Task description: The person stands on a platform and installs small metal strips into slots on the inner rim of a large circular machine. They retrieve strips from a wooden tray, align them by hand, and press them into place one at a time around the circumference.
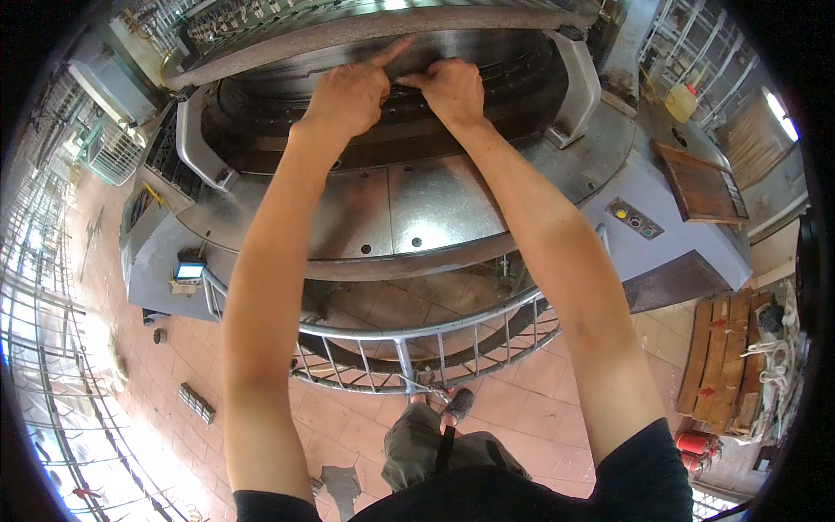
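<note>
Both my arms reach forward over the metal bed of a large round machine, which looks like a circular knitting machine [452, 209]. My left hand [352, 94] is at the dark cylinder wall [287, 87], its index finger stretched out toward the upper right and the other fingers curled. Just to its right, my right hand [454, 90] is bent closed, with the thumb pointing left toward the left hand. Whatever its fingers may hold is hidden. A thick worn ring [374, 30] runs above both hands.
Curved grey brackets [200, 143] [578, 87] flank the opening. A curved metal railing [400, 339] stands between my body and the machine. On the right are a control panel [635, 217], a wooden box [700, 184], a yellow bottle [681, 102] and a wooden pallet [718, 361]. A wire cage [113, 150] is at left.
</note>
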### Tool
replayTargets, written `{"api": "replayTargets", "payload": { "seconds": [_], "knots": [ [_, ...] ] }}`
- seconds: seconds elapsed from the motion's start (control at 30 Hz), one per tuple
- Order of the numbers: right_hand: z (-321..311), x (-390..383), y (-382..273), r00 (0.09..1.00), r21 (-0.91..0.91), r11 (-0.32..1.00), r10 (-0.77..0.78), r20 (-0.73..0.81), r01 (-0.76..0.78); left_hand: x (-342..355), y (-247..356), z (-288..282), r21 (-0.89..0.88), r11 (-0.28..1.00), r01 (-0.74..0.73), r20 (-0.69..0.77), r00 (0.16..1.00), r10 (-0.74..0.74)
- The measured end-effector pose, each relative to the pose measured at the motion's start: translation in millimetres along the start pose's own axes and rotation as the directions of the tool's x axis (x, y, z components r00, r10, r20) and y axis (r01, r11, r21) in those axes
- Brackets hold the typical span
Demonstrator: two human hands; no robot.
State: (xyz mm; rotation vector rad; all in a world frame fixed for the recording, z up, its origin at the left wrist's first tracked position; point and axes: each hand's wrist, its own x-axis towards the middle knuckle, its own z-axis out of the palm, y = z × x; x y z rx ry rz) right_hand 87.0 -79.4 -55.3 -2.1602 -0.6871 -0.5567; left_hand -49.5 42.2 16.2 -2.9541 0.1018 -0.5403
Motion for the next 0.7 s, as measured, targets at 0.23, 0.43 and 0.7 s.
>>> {"api": "replayTargets", "payload": {
  "seconds": [0.23, 0.43, 0.7],
  "knots": [
    [-3, 4, -1, 0.999, -0.06, 0.997, 0.051, 0.008, -0.05, -18, -2, -2, -0.861, 0.384, 0.334, 0.293, 0.942, -0.165],
    [-5, 6, -2, 0.994, -0.05, 0.996, 0.076, 0.072, -0.073, -22, -15, 24, -0.92, -0.137, 0.368, 0.384, 0.915, -0.123],
    [0, 10, 5, 0.998, -0.039, 0.998, 0.056, 0.036, -0.054, -17, -23, 35, -0.913, -0.276, 0.299, 0.351, 0.923, -0.16]
  ]
}}
